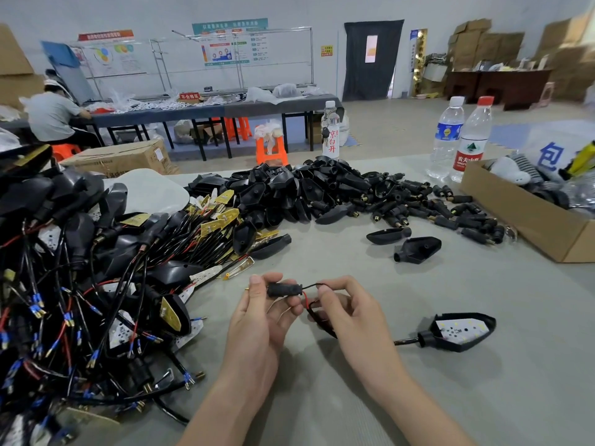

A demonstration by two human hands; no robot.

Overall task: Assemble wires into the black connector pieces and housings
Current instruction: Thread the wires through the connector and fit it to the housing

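My left hand (262,313) pinches a small black connector piece (284,290) between thumb and fingers, a brass tip showing at its left end. Red and black wires (309,296) come out of its right end, and my right hand (349,312) pinches them close to the connector. The wires run down under my right hand to a black housing (458,331) with a white LED board inside, lying on the table to the right.
A tangled heap of wired housings (80,284) fills the left. Loose black housings and connectors (338,194) are piled at the back, two separate housings (417,249) nearer. A cardboard box (528,220) sits at the right, bottles (460,140) behind it. A person sits far left.
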